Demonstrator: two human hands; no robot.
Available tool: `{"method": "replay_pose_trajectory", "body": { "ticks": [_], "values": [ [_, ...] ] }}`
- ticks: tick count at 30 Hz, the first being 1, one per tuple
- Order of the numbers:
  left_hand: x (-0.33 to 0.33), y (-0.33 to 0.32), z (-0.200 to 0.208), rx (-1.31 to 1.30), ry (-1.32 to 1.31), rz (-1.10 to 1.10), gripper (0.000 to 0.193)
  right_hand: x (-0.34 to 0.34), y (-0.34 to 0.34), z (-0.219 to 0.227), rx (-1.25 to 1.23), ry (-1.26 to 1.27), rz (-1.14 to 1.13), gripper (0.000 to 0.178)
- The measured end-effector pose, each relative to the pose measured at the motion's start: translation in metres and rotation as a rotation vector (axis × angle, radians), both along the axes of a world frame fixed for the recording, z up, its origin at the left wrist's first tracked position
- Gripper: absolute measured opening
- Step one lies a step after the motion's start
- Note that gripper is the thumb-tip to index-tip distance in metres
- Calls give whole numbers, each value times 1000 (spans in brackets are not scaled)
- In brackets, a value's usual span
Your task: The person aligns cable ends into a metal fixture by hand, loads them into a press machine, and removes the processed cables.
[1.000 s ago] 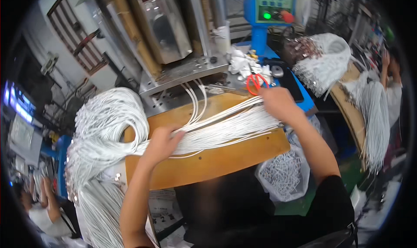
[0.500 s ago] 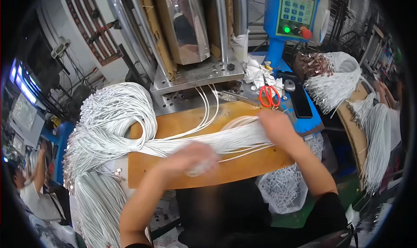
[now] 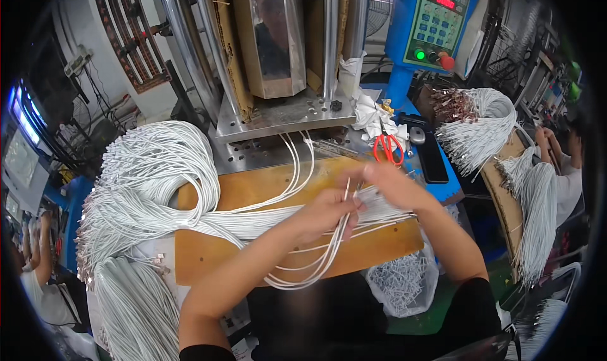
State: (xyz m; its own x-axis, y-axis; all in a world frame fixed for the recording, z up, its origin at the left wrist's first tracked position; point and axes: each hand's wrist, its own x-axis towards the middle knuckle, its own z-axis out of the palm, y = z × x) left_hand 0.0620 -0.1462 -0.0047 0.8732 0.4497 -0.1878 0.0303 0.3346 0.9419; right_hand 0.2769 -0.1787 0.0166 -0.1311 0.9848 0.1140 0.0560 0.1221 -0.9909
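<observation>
My left hand pinches a few white cables, whose ends poke up above the fingers. Below it those cables sag in a loop over the near edge of the brown board. My right hand is right beside the upper cable ends, its fingertips smeared by motion, so its grip is unclear. Under both hands a flat bundle of white cables lies across the board, running from a large coiled bundle on the left. A few cables come out from under the press plate.
Red-handled scissors, a phone and crumpled white paper lie at right. Behind stands a control box. A bag of small white parts sits below the board. More cable bundles and a co-worker are far right.
My left hand has moved right and up with the loose cables, which now hang in a loop. My right hand has shifted slightly left and down, toward the left. The view has shifted slightly.
</observation>
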Motion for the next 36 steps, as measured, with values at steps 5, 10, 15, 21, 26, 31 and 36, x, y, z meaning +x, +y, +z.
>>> {"method": "replay_pose_trajectory", "body": {
  "ticks": [5, 10, 15, 21, 26, 31, 36],
  "values": [
    [-4, 36, -6, 73, 34, 172, 28, 1, 33, -4, 378, -1380, -329, 34],
    [-7, 36, -16, 17, -85, 291, 24, -2, 50, -26, 470, -1535, -317, 31],
    [-4, 38, -26, -24, -80, 380, 18, -13, 46, -14, -160, -724, -107, 21],
    [1, 37, -17, 184, 95, 300, 11, -12, 27, -36, -239, 124, -250, 20],
    [3, 30, -9, 186, 119, 314, 12, -7, 28, -45, -122, 56, -216, 23],
    [5, 28, -13, 200, 129, 287, 10, -14, 25, -53, 13, -106, -174, 28],
    [5, 28, -7, 188, 144, 331, 9, -13, 22, -41, -14, -152, -159, 27]
  ]
}}
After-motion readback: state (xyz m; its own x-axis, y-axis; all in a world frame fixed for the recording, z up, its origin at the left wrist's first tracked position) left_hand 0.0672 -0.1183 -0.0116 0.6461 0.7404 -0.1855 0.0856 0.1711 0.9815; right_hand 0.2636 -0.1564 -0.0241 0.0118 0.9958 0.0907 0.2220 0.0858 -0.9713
